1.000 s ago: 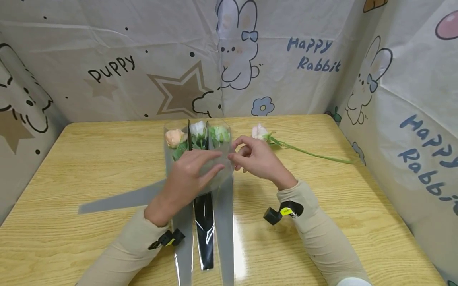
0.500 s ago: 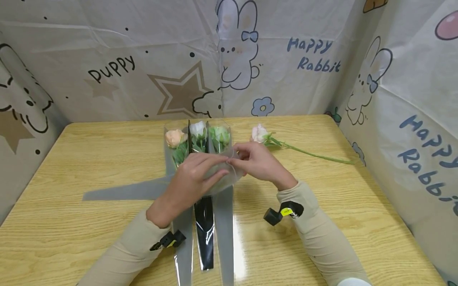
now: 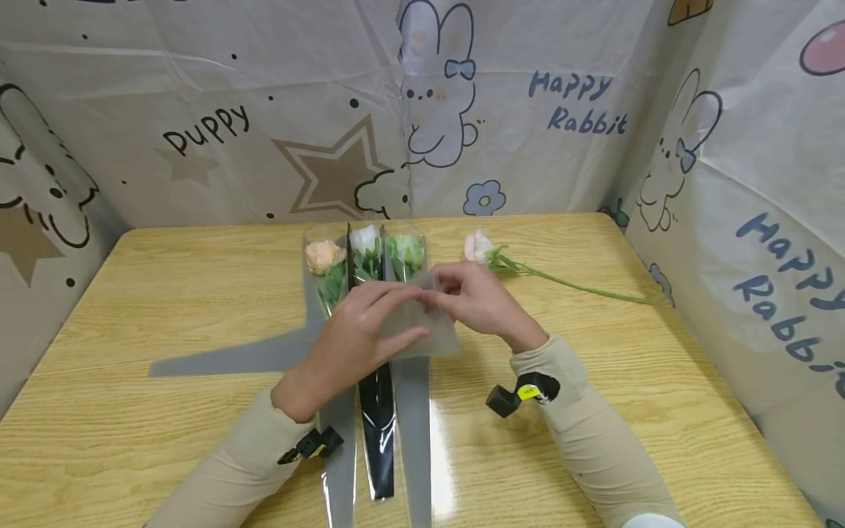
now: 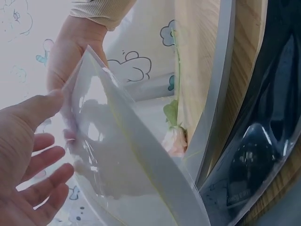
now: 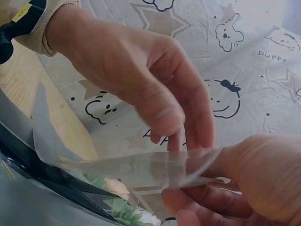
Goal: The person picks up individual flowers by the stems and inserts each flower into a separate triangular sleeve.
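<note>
My right hand (image 3: 478,301) pinches the wide end of a translucent grey flower sleeve (image 3: 425,334), raised above the table. In the left wrist view, this flower sleeve (image 4: 117,155) bulges open at the mouth. My left hand (image 3: 350,330) is beside the mouth with loose fingers; its thumb is at the plastic edge. The sleeve's narrow tail points left. Beneath lie several wrapped roses: a peach rose (image 3: 323,257), a white rose (image 3: 364,238) in a black-backed sleeve, and a green rose (image 3: 405,251). My hands and the raised sleeve partly cover them.
An unwrapped pale pink rose (image 3: 478,246) lies right of my right hand, its long stem pointing right. The wooden table (image 3: 594,411) meets a printed cloth backdrop (image 3: 297,88) at the back and on both sides.
The sleeve's wide end has swung right and forward from over the wrapped roses, and its mouth has spread. My right hand has closed onto its edge. The tail has shifted slightly.
</note>
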`<state>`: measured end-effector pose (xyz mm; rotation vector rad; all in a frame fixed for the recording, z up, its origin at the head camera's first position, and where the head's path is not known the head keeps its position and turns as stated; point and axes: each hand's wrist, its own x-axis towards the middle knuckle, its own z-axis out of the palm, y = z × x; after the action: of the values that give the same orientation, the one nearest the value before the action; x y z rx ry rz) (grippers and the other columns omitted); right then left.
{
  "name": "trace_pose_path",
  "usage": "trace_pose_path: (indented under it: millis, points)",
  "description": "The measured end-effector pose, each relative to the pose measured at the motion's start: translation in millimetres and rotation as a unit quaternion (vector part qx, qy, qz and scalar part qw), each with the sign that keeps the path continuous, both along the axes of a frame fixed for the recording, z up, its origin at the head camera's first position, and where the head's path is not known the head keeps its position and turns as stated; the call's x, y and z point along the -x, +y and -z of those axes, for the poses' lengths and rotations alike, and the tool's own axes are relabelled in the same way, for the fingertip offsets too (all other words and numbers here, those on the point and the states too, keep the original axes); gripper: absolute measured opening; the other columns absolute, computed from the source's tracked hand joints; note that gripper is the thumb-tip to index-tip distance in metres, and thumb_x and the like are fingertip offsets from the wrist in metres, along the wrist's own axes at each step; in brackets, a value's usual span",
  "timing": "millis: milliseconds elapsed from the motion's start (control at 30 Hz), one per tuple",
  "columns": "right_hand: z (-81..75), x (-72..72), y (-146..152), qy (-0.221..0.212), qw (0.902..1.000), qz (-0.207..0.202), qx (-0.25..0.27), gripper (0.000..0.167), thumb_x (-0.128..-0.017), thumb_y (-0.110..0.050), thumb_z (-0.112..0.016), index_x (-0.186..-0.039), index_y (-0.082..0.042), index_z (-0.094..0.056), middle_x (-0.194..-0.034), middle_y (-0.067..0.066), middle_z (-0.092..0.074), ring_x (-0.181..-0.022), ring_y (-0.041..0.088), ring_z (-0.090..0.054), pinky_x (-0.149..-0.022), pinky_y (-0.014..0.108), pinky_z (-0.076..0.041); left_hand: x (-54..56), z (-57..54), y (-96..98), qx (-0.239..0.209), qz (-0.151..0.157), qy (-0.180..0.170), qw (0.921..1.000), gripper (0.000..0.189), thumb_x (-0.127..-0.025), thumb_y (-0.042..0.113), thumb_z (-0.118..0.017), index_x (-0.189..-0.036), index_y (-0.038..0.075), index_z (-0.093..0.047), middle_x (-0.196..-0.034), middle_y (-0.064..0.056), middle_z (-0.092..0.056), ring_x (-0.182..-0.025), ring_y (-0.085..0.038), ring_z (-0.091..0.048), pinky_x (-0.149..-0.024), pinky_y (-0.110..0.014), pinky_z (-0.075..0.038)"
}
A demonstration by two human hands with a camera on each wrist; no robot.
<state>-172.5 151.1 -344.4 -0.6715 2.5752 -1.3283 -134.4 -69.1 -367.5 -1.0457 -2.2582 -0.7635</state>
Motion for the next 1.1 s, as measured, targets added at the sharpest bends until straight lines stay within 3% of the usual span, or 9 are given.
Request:
trace_pose_path:
  millis: [233,333,533,833,1100]
  points:
    - [-1.6,0.0,0.5,-0.004,0.9999,0.005,0.009,0.012,-0.100,-0.024,-0.069,-0.101,-0.013,-0.076,-0.085,0.006,-0.077,-0.064,0.014,-0.065,-0.054,0.029,-0.054,0.6,3.3,-0.4,0.023,-0.018,-0.014,0.9995,0.084,-0.072,0.040,-0.094,-0.141,0.004,-0.060,-0.135,-0.015,-0.065,-0.125,-0.031,-0.062,-0.105,-0.045,-0.056]
    - [-2.3,-0.8,0.8,-0.003,0.9999,0.002,0.016,0.011,-0.100,-0.024,-0.070,-0.100,-0.015,-0.076,-0.082,0.004,-0.076,-0.061,0.014,-0.062,-0.053,0.028,-0.051,0.0,3.9,0.2,0.027,-0.023,-0.018,0.9992,0.087,-0.071,0.038,-0.095,-0.143,0.004,-0.057,-0.136,-0.015,-0.063,-0.126,-0.033,-0.060,-0.107,-0.047,-0.055]
    - [-3.1,-1.9,0.5,0.005,0.9994,-0.012,0.032,0.009,-0.098,-0.023,-0.072,-0.095,-0.016,-0.075,-0.075,0.001,-0.073,-0.057,0.012,-0.056,-0.051,0.023,-0.042,-0.3,4.5,1.8,0.017,-0.023,-0.013,0.9995,0.073,-0.078,0.027,-0.092,-0.139,0.003,-0.061,-0.132,-0.015,-0.066,-0.120,-0.031,-0.063,-0.104,-0.046,-0.056]
    - [-2.7,1.4,4.0,0.017,0.9998,-0.001,0.009,0.010,-0.098,-0.021,-0.071,-0.099,-0.014,-0.079,-0.087,0.003,-0.078,-0.072,0.012,-0.069,-0.062,0.027,-0.055,0.2,3.6,3.2,-0.007,-0.011,0.006,0.9999,0.063,-0.079,0.023,-0.091,-0.133,0.003,-0.066,-0.126,-0.015,-0.072,-0.114,-0.031,-0.069,-0.098,-0.048,-0.059]
    - [-4.0,4.9,7.8,-0.013,0.9998,0.012,0.010,0.012,-0.098,-0.019,-0.071,-0.104,-0.014,-0.080,-0.087,0.007,-0.079,-0.060,0.017,-0.065,-0.052,0.034,-0.058,-2.2,1.2,2.2,0.006,-0.012,-0.014,0.9998,0.050,-0.087,0.017,-0.084,-0.133,0.005,-0.067,-0.127,-0.014,-0.072,-0.116,-0.029,-0.069,-0.099,-0.044,-0.061]
